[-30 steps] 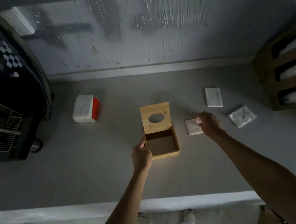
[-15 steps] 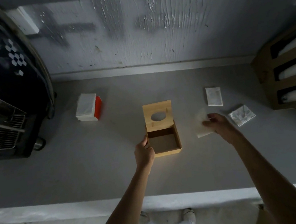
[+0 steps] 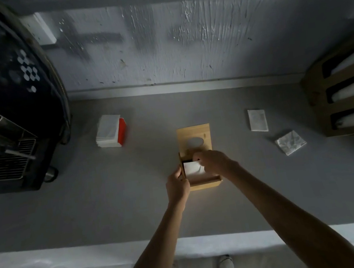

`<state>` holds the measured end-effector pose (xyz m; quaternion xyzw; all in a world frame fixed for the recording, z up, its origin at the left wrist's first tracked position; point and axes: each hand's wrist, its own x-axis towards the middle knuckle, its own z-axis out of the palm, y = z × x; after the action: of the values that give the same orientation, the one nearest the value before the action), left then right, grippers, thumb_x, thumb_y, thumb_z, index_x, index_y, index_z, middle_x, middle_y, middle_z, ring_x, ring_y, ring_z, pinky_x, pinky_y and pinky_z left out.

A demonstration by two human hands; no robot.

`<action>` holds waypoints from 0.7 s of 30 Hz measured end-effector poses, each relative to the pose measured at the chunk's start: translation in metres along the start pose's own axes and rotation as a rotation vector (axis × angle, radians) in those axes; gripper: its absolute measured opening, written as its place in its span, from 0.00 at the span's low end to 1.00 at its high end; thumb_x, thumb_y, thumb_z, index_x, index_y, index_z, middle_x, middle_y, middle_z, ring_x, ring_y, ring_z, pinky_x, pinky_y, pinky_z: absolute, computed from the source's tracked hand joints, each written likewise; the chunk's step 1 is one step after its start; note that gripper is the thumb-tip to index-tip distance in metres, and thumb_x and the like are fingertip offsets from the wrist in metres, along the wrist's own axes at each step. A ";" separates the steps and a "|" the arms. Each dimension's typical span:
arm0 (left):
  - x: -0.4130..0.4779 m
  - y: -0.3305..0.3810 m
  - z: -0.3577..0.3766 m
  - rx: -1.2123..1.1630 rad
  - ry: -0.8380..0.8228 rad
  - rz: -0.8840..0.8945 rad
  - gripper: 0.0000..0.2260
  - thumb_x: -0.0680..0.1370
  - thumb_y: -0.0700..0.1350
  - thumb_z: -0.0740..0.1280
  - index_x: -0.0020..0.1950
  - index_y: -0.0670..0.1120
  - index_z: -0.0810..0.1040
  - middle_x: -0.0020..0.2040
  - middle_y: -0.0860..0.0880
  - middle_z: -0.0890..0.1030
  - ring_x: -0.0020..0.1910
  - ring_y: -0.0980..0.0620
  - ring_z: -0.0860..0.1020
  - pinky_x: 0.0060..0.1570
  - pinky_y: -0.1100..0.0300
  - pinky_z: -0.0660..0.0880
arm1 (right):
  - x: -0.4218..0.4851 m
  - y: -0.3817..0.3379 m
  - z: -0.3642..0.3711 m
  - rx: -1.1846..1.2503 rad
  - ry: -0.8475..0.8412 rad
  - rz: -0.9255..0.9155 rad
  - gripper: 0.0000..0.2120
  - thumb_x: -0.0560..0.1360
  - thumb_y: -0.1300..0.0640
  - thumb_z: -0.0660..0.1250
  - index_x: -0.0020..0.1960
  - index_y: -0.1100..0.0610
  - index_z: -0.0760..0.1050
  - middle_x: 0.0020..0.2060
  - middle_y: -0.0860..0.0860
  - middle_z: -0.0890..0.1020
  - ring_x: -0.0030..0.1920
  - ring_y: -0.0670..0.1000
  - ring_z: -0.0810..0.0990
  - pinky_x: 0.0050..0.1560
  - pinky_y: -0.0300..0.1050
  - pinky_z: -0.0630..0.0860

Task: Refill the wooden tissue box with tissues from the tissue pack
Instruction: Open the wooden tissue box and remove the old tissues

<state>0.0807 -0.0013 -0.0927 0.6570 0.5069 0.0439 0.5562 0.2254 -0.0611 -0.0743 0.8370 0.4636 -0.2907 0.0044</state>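
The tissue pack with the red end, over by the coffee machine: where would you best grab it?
Probably from above, across its two long sides. The tissue pack lies flat on the grey counter, white top up, red end facing right, with open counter around it on the near and right sides. The coffee machine crowds its left, so coming from the right looks easier.
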 end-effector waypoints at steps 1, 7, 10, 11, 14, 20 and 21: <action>0.000 0.000 0.000 -0.007 -0.002 0.001 0.28 0.73 0.32 0.57 0.69 0.50 0.74 0.63 0.47 0.81 0.61 0.45 0.79 0.58 0.53 0.76 | 0.002 -0.001 0.003 0.006 -0.030 0.003 0.20 0.75 0.68 0.61 0.65 0.53 0.70 0.55 0.53 0.81 0.55 0.56 0.80 0.48 0.46 0.74; 0.003 -0.002 0.003 -0.036 0.008 -0.030 0.27 0.74 0.32 0.57 0.70 0.49 0.74 0.65 0.46 0.80 0.63 0.44 0.77 0.64 0.48 0.74 | 0.008 -0.006 0.017 -0.129 -0.081 0.010 0.14 0.76 0.64 0.62 0.60 0.57 0.74 0.51 0.53 0.81 0.50 0.55 0.81 0.49 0.49 0.79; 0.005 -0.004 0.004 -0.037 0.003 -0.047 0.26 0.74 0.33 0.57 0.71 0.48 0.73 0.66 0.45 0.78 0.62 0.44 0.78 0.63 0.49 0.75 | 0.009 -0.011 0.021 -0.207 -0.057 0.018 0.12 0.76 0.62 0.63 0.60 0.58 0.74 0.54 0.54 0.81 0.53 0.56 0.81 0.51 0.49 0.80; 0.005 -0.005 0.004 -0.040 -0.002 -0.053 0.26 0.74 0.33 0.57 0.71 0.48 0.73 0.66 0.45 0.78 0.61 0.44 0.78 0.61 0.49 0.77 | 0.009 -0.012 0.022 -0.215 -0.043 0.024 0.14 0.77 0.61 0.63 0.62 0.58 0.74 0.56 0.54 0.80 0.54 0.56 0.80 0.51 0.50 0.79; 0.007 -0.006 0.004 -0.034 -0.006 -0.053 0.27 0.73 0.33 0.57 0.71 0.49 0.72 0.66 0.45 0.78 0.60 0.44 0.79 0.60 0.49 0.77 | 0.005 -0.013 0.026 -0.231 0.004 0.018 0.19 0.75 0.60 0.67 0.66 0.58 0.71 0.60 0.54 0.79 0.59 0.57 0.79 0.53 0.51 0.78; 0.004 -0.003 0.003 -0.037 -0.005 -0.061 0.28 0.72 0.32 0.57 0.70 0.48 0.73 0.66 0.46 0.78 0.65 0.46 0.76 0.65 0.48 0.74 | 0.008 -0.018 0.039 -0.216 -0.040 0.015 0.13 0.79 0.58 0.63 0.62 0.60 0.74 0.60 0.55 0.80 0.59 0.56 0.79 0.60 0.49 0.77; 0.004 -0.003 0.003 -0.036 -0.003 -0.054 0.28 0.72 0.32 0.57 0.70 0.49 0.74 0.66 0.46 0.79 0.64 0.46 0.77 0.64 0.48 0.75 | 0.008 -0.020 0.039 -0.211 -0.039 0.015 0.13 0.78 0.57 0.63 0.62 0.60 0.74 0.60 0.55 0.80 0.59 0.57 0.79 0.59 0.50 0.77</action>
<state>0.0822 -0.0008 -0.0979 0.6331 0.5226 0.0370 0.5698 0.1943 -0.0542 -0.1049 0.8296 0.4851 -0.2564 0.1038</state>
